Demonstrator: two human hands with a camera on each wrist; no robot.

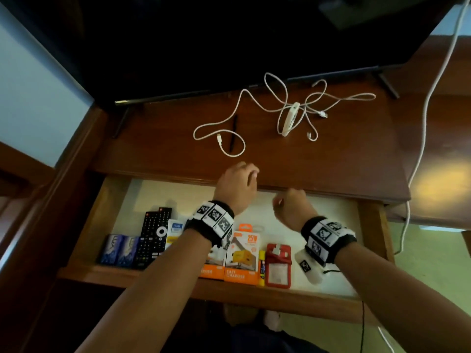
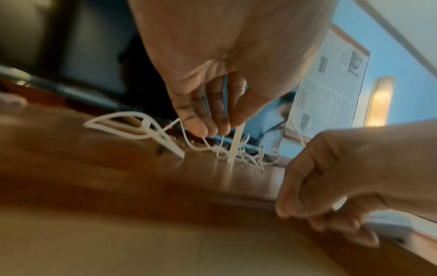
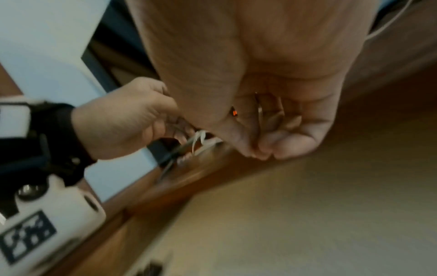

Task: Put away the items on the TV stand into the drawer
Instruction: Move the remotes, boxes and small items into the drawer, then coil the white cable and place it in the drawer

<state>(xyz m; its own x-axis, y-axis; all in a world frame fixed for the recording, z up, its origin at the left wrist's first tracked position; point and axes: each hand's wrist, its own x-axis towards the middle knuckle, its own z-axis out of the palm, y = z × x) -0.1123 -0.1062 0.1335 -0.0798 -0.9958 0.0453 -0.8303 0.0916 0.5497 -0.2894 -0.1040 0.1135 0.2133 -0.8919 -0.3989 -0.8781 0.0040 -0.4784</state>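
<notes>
The left hand [image 1: 238, 183] is reaching, empty and loosely curled, toward the white cables [image 1: 230, 126]; the right hand [image 1: 293, 207] is hanging empty. Gather all loops before lifting into the drawer [image 1: 331, 225].

My left arm [image 1: 178, 256] covers part of 1 orange box [image 1: 212, 263] in the drawer [image 1: 84, 240], so I can read only the tail of its label. Both wrist views are smeared with blur. In the left wrist view the cables [image 2: 212, 147] run together and I cannot count them. My right hand [image 3: 279, 130] curls inward there, and I cannot tell whether it holds anything. The TV [image 1: 229, 34] is cut off at the top edge.
</notes>
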